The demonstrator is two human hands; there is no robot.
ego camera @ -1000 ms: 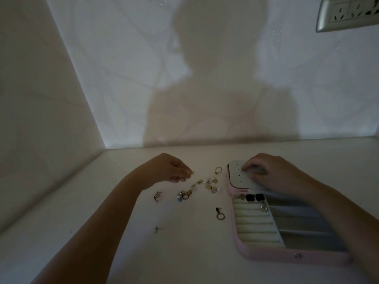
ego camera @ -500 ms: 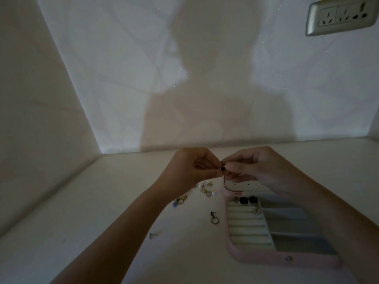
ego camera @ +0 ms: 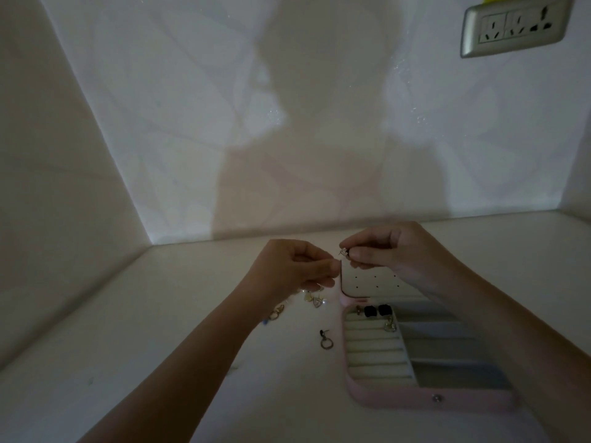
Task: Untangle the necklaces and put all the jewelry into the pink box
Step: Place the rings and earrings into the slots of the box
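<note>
Dim light, head view, white table (ego camera: 153, 362).

Nearest: both forearms enter from the bottom edge, the left one from bottom centre, the right one from the lower right corner.

The pink box (ego camera: 399, 400) lies open on the table right of centre, its front wall toward the camera, with a metal snap (ego camera: 436, 398) on that wall. Inside, the left half holds pale ring rolls (ego camera: 372, 353); the right half has open compartments, partly covered by the right forearm.

One small dangling earring (ego camera: 390, 327) sits on the rolls near their far right end. A pair of black studs (ego camera: 377, 311) sits at the far edge of the rolls.

On the table just left of the box lies a hoop-drop earring (ego camera: 325, 340), apart from the rest. Farther back and left is a cluster of loose earrings (ego camera: 315, 299), partly hidden under the left wrist. No necklace can be made out at this light level.

Behind the box tray stands its perforated panel (ego camera: 374, 284), tilted up, with rows of small holes.

Above the panel's left corner is the right hand (ego camera: 396, 249), with thumb and forefinger pinching a small glinting stud earring (ego camera: 344, 251) and the other fingers curled. The left hand (ego camera: 294, 266) is just beside it, fingers curled, thumb and forefinger tips pressed together close to the stud. I cannot tell whether anything is between them.

Far: a pale patterned wall (ego camera: 160, 107) carrying the person's shadow (ego camera: 316, 129), and a socket plate (ego camera: 515, 25) at upper right.
</note>
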